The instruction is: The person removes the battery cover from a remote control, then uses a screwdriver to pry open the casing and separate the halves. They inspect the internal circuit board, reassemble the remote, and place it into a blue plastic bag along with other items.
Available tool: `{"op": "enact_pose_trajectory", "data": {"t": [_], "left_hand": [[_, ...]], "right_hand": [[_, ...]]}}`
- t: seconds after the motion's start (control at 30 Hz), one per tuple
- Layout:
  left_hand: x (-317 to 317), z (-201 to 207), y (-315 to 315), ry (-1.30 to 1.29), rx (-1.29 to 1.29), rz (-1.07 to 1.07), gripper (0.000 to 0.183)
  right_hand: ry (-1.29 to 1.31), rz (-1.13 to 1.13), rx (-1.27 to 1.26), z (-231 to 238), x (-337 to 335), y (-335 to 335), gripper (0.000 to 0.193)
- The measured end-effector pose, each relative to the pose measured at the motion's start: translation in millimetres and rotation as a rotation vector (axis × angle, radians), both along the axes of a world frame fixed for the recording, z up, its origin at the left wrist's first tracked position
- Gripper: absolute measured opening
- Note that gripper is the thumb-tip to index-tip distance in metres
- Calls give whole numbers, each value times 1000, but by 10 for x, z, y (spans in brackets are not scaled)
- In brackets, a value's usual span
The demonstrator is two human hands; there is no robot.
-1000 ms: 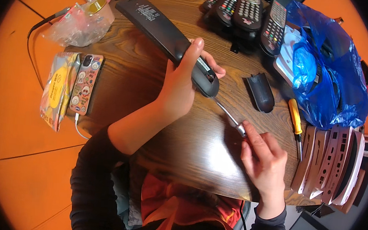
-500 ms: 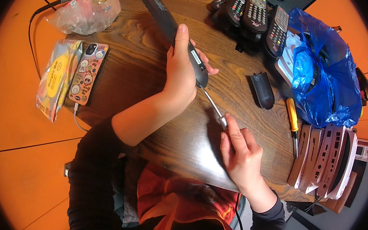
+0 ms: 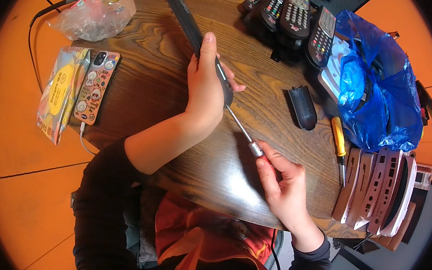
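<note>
Currently, a screwdriver [image 3: 240,122] meets the near end of a remote [image 3: 182,18]

Over the middle of the table [image 3: 141,53], the person's left hand [image 3: 204,91] grips the black remote, its thumb along one side and its fingers wrapped round the other, their tips showing at the right. The remote is tilted, its far end pointing left. The right hand [image 3: 287,184], nearer and to the right, has its thumb and forefinger closed on the red handle, just below the metal collar; the shaft slants far and left. Whether the tip sits in a screw cannot be told.

To the right lies a curved black cover [image 3: 302,107], and near it a yellow screwdriver [image 3: 338,137], just left of a row of pale boxes [image 3: 374,190]. Beyond the cover are other remotes [image 3: 295,14], with a blue bag [image 3: 376,92] to their right. At the left, a phone [image 3: 97,87] with a white cable lies beside a packet [image 3: 62,90].
</note>
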State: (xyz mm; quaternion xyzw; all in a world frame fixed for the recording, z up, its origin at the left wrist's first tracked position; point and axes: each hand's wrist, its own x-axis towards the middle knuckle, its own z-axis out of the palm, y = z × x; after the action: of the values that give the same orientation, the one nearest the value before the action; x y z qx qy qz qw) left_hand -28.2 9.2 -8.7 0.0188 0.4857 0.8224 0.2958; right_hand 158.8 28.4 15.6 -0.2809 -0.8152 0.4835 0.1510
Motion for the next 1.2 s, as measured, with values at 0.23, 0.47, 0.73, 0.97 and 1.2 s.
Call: {"op": "enact_pose_trajectory", "data": {"t": [0.23,0.47,0.73,0.97,1.2], "left_hand": [[-76,74,-25,60,97,-111,56],[-276,210,-61,262,358,-312,69],[-326,254,-49,102,478,-227,46],[-444,214,-107,-282,379,-46,37],[-458,141,-120,-260,478,-151,29]], "right_hand": [[6,18,33,61,-26,162,26],[68,11,155,129,34,361,26],[-15,-1,195,91,48,370,27],[213,103,292,14,-12,265,33],[208,68,442,-25,-29,137,36]]}}
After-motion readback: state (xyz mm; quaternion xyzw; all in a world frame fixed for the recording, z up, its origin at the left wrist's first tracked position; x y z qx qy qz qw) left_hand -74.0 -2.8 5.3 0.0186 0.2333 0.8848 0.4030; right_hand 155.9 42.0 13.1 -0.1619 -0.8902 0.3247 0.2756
